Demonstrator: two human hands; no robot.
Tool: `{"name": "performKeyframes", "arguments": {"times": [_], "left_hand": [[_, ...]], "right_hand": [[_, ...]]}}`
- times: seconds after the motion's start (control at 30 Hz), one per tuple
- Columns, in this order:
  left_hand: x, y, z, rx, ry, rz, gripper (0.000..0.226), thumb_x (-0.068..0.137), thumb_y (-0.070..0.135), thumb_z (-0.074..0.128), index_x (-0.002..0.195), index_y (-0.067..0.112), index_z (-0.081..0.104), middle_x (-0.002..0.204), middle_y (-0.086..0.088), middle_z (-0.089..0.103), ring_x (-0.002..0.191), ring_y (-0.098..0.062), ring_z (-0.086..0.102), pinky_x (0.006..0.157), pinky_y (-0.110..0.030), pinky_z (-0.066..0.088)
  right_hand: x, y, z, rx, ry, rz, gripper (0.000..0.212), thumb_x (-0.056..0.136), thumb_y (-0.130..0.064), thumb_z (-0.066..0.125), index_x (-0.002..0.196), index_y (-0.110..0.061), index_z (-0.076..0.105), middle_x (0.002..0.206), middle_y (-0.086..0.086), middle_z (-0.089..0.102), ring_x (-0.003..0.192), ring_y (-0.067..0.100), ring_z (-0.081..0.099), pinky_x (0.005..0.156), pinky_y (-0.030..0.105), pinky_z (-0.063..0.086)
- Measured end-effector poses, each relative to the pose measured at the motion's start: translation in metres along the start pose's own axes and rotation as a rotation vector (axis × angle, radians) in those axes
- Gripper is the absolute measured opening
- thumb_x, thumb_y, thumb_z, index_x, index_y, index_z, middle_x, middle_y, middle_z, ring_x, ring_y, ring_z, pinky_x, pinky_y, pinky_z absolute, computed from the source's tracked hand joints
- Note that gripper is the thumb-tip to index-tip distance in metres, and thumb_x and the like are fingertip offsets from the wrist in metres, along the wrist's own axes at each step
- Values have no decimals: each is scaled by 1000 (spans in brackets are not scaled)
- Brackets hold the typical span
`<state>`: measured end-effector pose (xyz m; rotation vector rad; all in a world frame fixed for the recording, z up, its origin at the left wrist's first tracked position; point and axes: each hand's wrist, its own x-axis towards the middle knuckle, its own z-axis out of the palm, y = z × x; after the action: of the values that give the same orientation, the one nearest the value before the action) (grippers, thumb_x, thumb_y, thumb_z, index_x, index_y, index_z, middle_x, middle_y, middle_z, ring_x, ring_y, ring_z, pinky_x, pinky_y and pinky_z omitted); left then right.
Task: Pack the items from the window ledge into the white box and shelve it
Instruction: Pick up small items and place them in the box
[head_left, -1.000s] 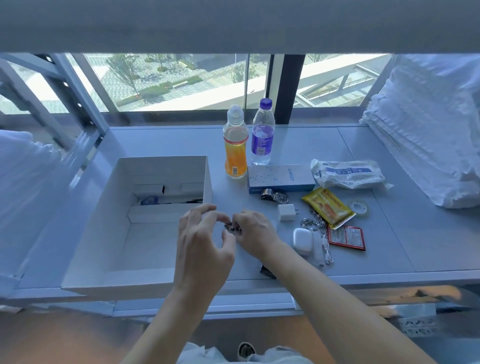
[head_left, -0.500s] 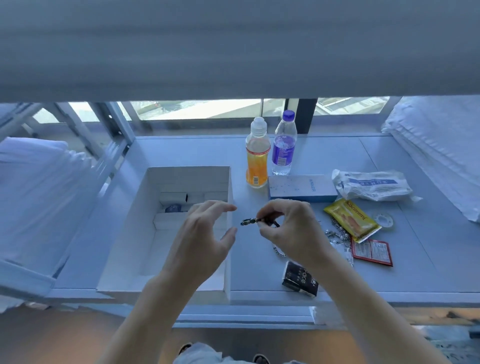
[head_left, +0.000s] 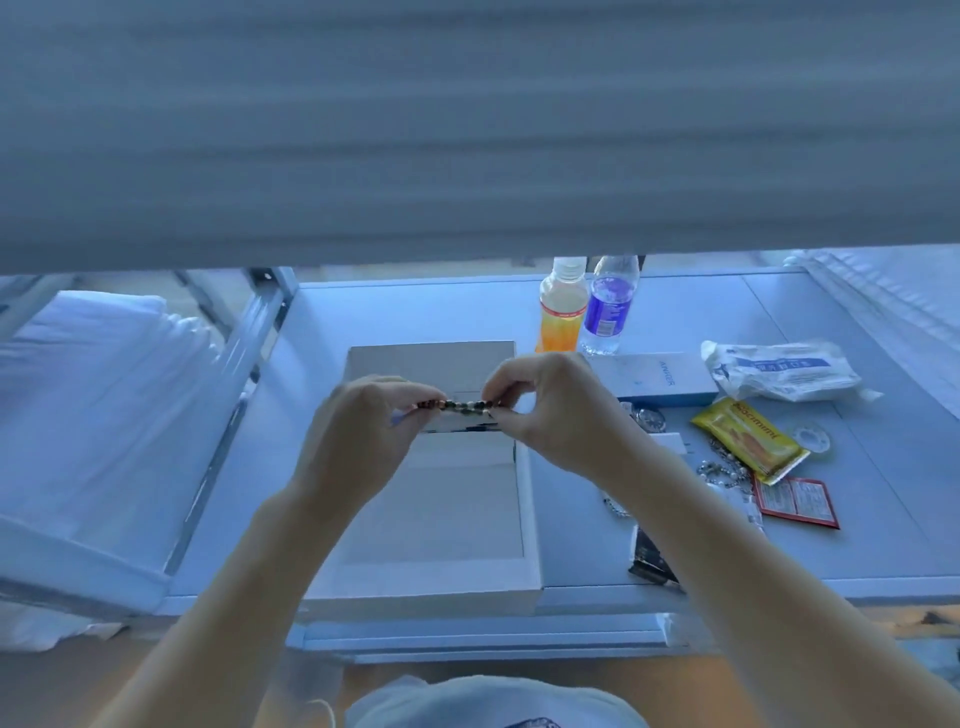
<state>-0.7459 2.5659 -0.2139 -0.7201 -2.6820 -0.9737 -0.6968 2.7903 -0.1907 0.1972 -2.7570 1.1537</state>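
Note:
A short string of dark and pale beads (head_left: 460, 406) is stretched level between both hands, above the open white box (head_left: 527, 519). My left hand (head_left: 358, 441) pinches its left end. My right hand (head_left: 550, 410) pinches its right end. The box lies on the window ledge (head_left: 883, 441) with a smaller white carton inside, mostly hidden by my hands. To the right on the ledge lie a blue flat box (head_left: 660, 378), a watch (head_left: 649, 418), a yellow sachet (head_left: 748, 439), a red sachet (head_left: 795, 501), a bead chain (head_left: 722, 473) and a dark packet (head_left: 649, 556).
An orange drink bottle (head_left: 561, 312) and a purple-labelled water bottle (head_left: 605, 309) stand at the back of the ledge. A white wipes pack (head_left: 779, 371) lies at the right. Bedding (head_left: 93, 395) sits at the left behind a metal rail. A blind covers the upper view.
My hands rose and moved left over the box. The left hand, apart half a second ago, now pinches the beads' free end. The view tilted down, the blind hiding the window.

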Motion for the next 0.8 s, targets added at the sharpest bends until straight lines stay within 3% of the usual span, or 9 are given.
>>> {"name": "performKeyframes", "arguments": {"times": [0.17, 0.27, 0.33, 0.47, 0.63, 0.8], "left_hand": [[38, -29, 6, 184, -109, 35, 10, 91, 28, 72, 93, 34, 79, 86, 16, 75, 83, -10, 67, 72, -33, 55], [50, -39, 14, 302, -155, 121, 12, 89, 26, 69, 86, 32, 79, 83, 11, 73, 83, -19, 65, 70, -30, 40], [52, -46, 21, 367, -177, 193, 14, 88, 22, 68, 82, 29, 78, 84, 10, 71, 85, -22, 63, 73, -32, 37], [64, -56, 35, 470, -207, 230, 20, 87, 14, 61, 78, 27, 74, 92, 10, 70, 89, -21, 58, 74, -33, 31], [75, -63, 50, 580, -354, 237, 24, 89, 12, 58, 88, 30, 74, 89, 10, 60, 102, -21, 57, 77, -33, 31], [72, -71, 57, 699, -412, 252, 25, 90, 13, 59, 96, 30, 76, 100, 7, 68, 101, -22, 54, 72, -33, 28]], "right_hand": [[46, 2, 31, -257, -119, -10, 22, 81, -2, 63, 91, -17, 77, 81, 0, 71, 81, 23, 64, 66, 29, 49], [59, 9, 42, -392, -144, 2, 19, 79, 1, 59, 83, -11, 74, 77, 5, 68, 77, 27, 61, 53, 20, 35], [62, 11, 49, -457, -155, 24, 18, 78, 2, 58, 75, -11, 70, 71, 5, 63, 73, 27, 59, 50, 25, 35], [70, 12, 60, -580, -200, 34, 24, 82, 1, 60, 70, -20, 57, 66, -6, 47, 70, 25, 53, 55, 28, 34], [83, 10, 72, -656, -265, 69, 19, 86, 4, 59, 91, -12, 69, 92, 5, 64, 79, 24, 56, 65, 31, 42], [87, 13, 80, -691, -289, 89, 20, 87, 3, 61, 96, -13, 70, 91, 4, 60, 78, 24, 52, 67, 29, 40]]}}
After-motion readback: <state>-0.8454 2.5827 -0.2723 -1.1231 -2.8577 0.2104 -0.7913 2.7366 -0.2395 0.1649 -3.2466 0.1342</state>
